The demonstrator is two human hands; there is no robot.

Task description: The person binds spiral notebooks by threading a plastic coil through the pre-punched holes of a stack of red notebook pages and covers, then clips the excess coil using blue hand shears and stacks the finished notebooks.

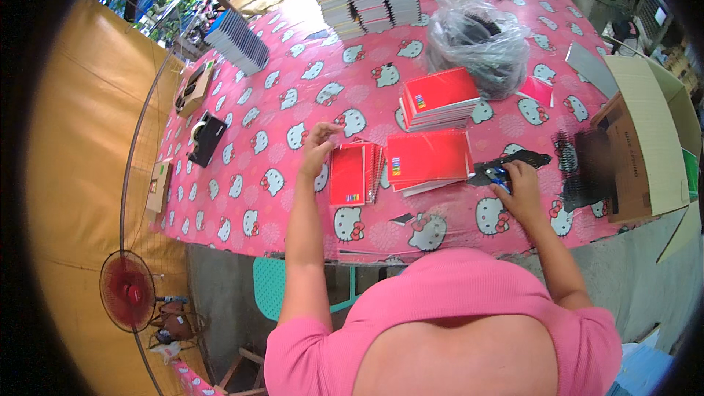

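Note:
My left hand (319, 148) is raised just off the upper left corner of a fanned pile of red notebooks (347, 174); its fingers are loosely bent and apart, with nothing seen in them. To the right, my right hand (519, 185) closes its fingers on a small blue-handled tool (499, 174), whose kind is hard to make out. Under the tool lies a flat black piece (534, 158). Between my hands is a stack of red spiral notebooks (429, 155), and a taller red notebook stack (443, 95) stands behind it.
A clear plastic bag (477, 48) of black material stands beyond the notebooks. Black binding coils (583, 169) and an open cardboard box (642, 147) are at the right. Tall book stacks (367, 0) rise at the back; a tape dispenser (206, 138) sits at the left.

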